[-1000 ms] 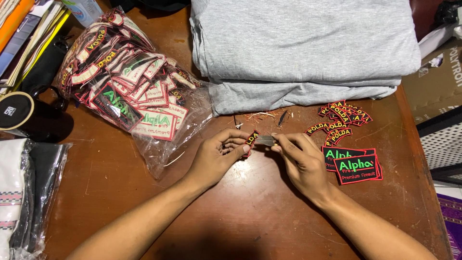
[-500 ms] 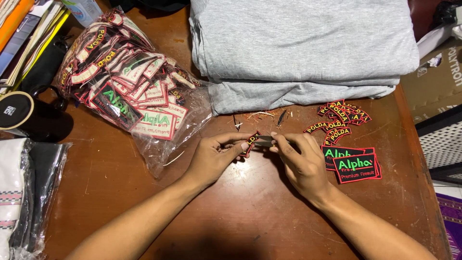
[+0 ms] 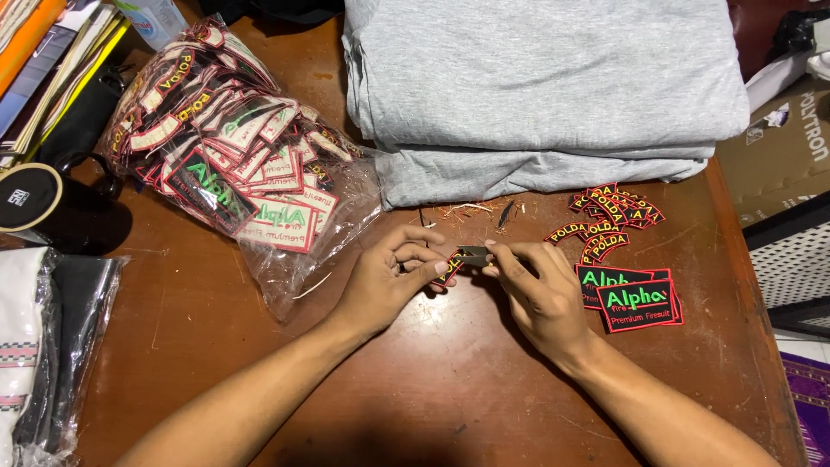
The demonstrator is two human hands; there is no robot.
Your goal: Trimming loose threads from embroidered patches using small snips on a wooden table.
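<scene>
Pinching is seen at centre of the wooden table (image 3: 216, 346): a small curved patch (image 3: 450, 268) is held between thumb and fingertips of the left hand (image 3: 389, 281), grip narrow, closed on the patch. A small dark tool (image 3: 474, 255) is held by the right hand (image 3: 540, 294), fingers closed tight on it, tip touching the patch; exact kind of tool can't be told, too small. Both hands are kept just above the table top, approx. mid-frame.

Right of the right hand, a short stack of black rectangular patches (image 3: 635, 298) w/ green lettering & red border is laid flat, just beside the knuckles. Above that, a loose pile of small arched patches (image 3: 609, 220) is spread on the table. Thread scraps (image 3: 467, 210) are scattered near the front edge of folded grey cloth (image 3: 545, 86), which is stacked at the far side.

At left, a clear plastic bag (image 3: 233, 164) full of mixed patches is lying open toward the hands. A black mug (image 3: 39, 203) is seen at far left, bagged garments (image 3: 43, 346) below it.
</scene>
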